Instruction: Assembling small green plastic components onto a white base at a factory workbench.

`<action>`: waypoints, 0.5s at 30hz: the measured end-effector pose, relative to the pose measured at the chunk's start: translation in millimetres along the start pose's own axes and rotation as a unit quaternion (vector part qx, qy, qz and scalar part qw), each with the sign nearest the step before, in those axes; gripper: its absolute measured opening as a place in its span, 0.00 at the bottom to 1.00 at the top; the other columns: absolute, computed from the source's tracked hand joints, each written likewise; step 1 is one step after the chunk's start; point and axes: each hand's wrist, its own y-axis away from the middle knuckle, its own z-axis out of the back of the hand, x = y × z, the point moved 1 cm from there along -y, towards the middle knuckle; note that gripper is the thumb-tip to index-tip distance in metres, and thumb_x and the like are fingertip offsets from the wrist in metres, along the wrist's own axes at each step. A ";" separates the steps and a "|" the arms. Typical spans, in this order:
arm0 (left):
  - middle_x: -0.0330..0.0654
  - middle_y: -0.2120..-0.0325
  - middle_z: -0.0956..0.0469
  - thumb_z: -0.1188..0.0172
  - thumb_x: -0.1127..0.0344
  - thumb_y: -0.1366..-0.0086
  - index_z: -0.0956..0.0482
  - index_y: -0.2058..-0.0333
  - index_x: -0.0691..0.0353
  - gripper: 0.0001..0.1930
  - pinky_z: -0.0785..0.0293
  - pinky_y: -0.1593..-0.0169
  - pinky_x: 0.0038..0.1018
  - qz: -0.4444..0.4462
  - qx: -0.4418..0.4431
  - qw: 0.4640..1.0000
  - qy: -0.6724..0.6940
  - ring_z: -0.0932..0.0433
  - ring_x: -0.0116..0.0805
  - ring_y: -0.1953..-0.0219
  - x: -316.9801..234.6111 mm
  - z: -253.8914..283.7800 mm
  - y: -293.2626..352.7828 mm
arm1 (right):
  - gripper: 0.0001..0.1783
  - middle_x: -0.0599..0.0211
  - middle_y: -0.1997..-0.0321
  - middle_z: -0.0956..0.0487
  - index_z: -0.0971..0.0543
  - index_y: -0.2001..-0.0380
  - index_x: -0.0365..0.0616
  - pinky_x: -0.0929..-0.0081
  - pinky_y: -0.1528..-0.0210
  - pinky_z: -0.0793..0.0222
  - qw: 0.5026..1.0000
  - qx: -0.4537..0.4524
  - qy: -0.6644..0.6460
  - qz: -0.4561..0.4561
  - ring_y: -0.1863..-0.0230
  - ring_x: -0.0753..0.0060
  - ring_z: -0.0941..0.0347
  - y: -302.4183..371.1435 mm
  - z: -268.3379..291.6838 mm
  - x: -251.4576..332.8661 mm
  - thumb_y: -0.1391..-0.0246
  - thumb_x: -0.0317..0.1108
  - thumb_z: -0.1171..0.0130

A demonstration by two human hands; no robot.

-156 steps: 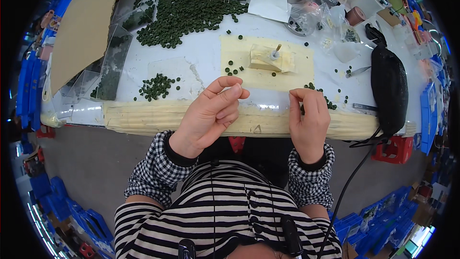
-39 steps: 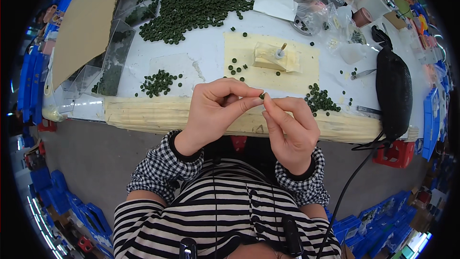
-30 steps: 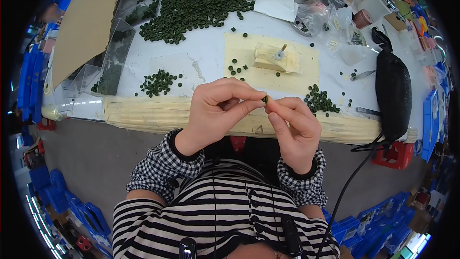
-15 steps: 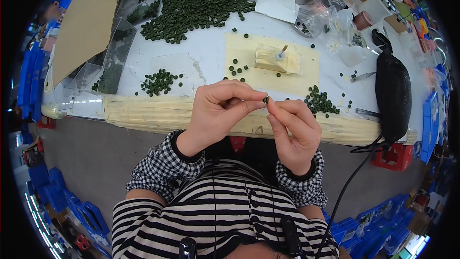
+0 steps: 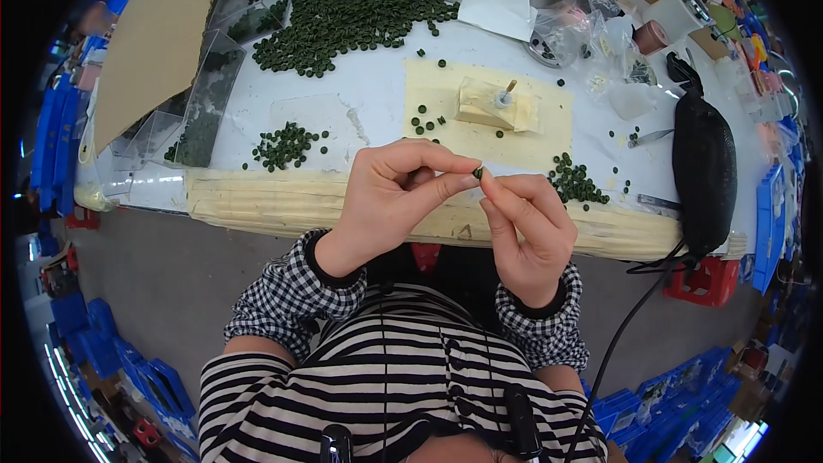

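Above the table's front edge, my left hand (image 5: 386, 197) pinches a small round dark green piece (image 5: 477, 173) between thumb and index finger. My right hand (image 5: 533, 236) meets it from the other side, its index fingertip touching the piece. The right thumb stands apart from that finger, and the other right fingers are loosely curled. Beyond my hands, a taped block with an upright pin (image 5: 497, 105) sits on a cream sheet (image 5: 549, 146). Several loose green pieces (image 5: 422, 110) lie beside the block.
A small heap of green pieces (image 5: 285, 147) lies left, another heap (image 5: 576, 182) right, and a large pile (image 5: 343, 21) at the back. Clear trays (image 5: 206, 111) and cardboard (image 5: 159, 43) stand left. A black pouch (image 5: 705, 171), tweezers (image 5: 653, 136) and plastic bags (image 5: 566, 34) occupy the right.
Both hands stay almost in place. The green piece has turned slightly at the fingertips, and the right thumb and fingers have shifted a little.
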 end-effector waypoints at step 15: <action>0.42 0.69 0.21 0.38 0.82 0.46 0.18 0.65 0.68 0.09 0.31 0.65 0.17 -0.057 -0.015 0.998 -0.014 0.25 0.23 0.68 1.6 1.8 -4.0 | 0.18 0.62 0.69 0.23 0.19 0.59 0.38 0.79 0.70 0.32 1.000 0.001 -0.017 -0.015 0.71 0.70 0.28 -6.5 -2.8 -1.0 0.57 0.17 0.37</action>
